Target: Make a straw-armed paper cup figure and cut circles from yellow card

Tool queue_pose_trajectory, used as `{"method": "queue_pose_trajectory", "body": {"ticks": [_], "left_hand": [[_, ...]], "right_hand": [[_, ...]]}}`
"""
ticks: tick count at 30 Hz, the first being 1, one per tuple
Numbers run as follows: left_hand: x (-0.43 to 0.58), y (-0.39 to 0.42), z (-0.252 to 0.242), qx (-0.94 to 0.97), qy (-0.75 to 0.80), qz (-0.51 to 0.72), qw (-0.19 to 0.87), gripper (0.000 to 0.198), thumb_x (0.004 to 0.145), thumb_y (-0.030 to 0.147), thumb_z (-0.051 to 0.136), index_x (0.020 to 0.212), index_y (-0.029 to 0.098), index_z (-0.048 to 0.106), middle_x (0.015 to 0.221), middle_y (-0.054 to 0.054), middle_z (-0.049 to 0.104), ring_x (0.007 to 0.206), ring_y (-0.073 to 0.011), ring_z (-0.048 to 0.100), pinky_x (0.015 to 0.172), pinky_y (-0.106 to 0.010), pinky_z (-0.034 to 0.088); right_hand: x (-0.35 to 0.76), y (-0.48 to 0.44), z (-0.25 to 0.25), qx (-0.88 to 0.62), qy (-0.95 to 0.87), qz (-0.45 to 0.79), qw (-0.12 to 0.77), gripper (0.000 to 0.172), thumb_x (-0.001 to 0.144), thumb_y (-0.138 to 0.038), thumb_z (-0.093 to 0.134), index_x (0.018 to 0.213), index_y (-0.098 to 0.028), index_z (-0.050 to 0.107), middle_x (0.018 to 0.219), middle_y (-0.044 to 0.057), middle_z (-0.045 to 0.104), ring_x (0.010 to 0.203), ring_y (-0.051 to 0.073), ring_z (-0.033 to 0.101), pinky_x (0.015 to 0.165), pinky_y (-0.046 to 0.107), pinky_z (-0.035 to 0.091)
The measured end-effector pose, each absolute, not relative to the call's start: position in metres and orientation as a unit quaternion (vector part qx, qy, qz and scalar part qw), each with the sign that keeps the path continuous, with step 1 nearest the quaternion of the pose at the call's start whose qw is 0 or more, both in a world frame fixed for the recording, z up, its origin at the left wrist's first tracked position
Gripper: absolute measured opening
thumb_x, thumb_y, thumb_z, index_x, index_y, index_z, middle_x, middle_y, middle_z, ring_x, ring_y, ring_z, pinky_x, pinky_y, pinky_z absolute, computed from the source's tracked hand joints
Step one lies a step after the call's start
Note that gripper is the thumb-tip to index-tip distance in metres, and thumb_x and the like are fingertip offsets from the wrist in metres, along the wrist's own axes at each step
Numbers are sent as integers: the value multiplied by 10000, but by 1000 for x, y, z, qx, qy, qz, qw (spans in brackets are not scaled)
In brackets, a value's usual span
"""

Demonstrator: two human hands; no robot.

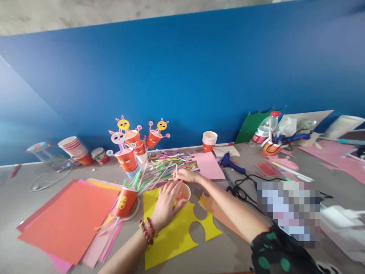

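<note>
My left hand (167, 201), with red bead bracelets at the wrist, has its fingers stretched out along the left rim of a paper cup (186, 191). Orange bits show inside this cup; the hand hides much of it. My right hand (184, 175) is closed just behind the cup, and a thin white stick (176, 167) pokes up from its fingers. Beneath both lies a yellow paper sheet (168, 238) with round cutouts. A pile of thin coloured sticks (162, 163) spreads out beyond the hands.
Red cups with animal faces (125, 158) stand at the back left, near a red cup of green straws (127, 201). Orange paper (71, 220) lies left. Stacked cups (209, 140), a blue glue gun (232, 163) and its black cord are to the right. A blue wall (182, 76) closes the back.
</note>
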State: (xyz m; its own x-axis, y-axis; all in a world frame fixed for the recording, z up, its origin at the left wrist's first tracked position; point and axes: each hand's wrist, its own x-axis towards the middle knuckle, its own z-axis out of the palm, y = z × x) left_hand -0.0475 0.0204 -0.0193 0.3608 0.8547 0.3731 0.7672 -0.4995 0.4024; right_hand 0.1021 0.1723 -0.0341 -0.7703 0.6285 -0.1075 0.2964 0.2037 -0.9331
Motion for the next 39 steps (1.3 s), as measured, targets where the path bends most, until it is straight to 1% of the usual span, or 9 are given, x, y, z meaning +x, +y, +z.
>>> {"method": "queue_pose_trajectory", "body": {"ticks": [4,6,9,11,25,32,35,37,39], "left_hand": [[-47,20,-18,823,490,276,82,526,970,408,469,1449,209,381,1394,-129,545,1283,-282,477,1053,-470,392],[-47,20,-18,823,491,274,84,528,971,412,467,1452,214,377,1383,-130,550,1277,-284,481,1052,-472,388],[-48,20,-18,823,491,273,86,526,973,411,460,1455,218,374,1383,-127,548,1284,-286,474,1056,-472,383],[-48,20,-19,823,491,273,86,521,975,409,457,1450,211,379,1394,-125,542,1293,-287,463,1059,-475,379],[-48,21,-21,820,493,277,86,530,973,413,466,1455,212,374,1390,-123,547,1298,-288,460,1070,-478,371],[-48,20,-17,821,493,275,81,520,962,422,481,1428,203,406,1380,-125,557,1295,-273,471,1069,-456,378],[-48,21,-15,822,498,264,79,515,953,435,492,1411,208,425,1381,-124,566,1307,-281,468,1107,-496,318],[-48,22,-13,821,505,252,82,508,950,444,497,1400,218,436,1386,-120,571,1320,-289,462,1140,-544,234],[-48,21,-11,820,511,245,89,492,949,444,497,1389,229,444,1393,-112,571,1333,-289,452,1158,-570,161]], "right_hand": [[114,170,-35,-327,-752,557,133,295,962,-316,602,1210,-156,590,1187,82,631,973,214,658,818,408,572],[122,167,-34,-336,-750,550,149,211,970,-308,578,1081,-139,637,988,51,679,791,167,666,695,326,571],[133,158,-30,-342,-749,535,190,180,944,-257,549,829,-154,641,626,-26,610,507,103,546,501,211,452],[140,148,-27,-342,-749,523,220,165,904,-234,552,765,-172,616,557,-44,570,462,94,498,467,193,391],[178,83,-29,-378,-755,407,349,155,878,-235,497,738,-202,554,652,-11,548,626,168,541,612,262,397],[192,59,-13,-396,-741,382,384,209,958,-292,449,798,-200,548,671,-14,540,592,148,542,558,237,403],[190,29,-8,-373,-786,333,364,142,960,-248,457,920,-203,587,685,-6,600,563,143,552,530,235,398],[182,9,-7,-321,-833,249,376,108,933,-196,491,964,-200,594,777,31,672,639,158,596,634,264,446],[172,-4,-6,-266,-881,181,348,120,918,-140,501,967,-198,594,791,36,686,687,165,602,666,270,445]]}}
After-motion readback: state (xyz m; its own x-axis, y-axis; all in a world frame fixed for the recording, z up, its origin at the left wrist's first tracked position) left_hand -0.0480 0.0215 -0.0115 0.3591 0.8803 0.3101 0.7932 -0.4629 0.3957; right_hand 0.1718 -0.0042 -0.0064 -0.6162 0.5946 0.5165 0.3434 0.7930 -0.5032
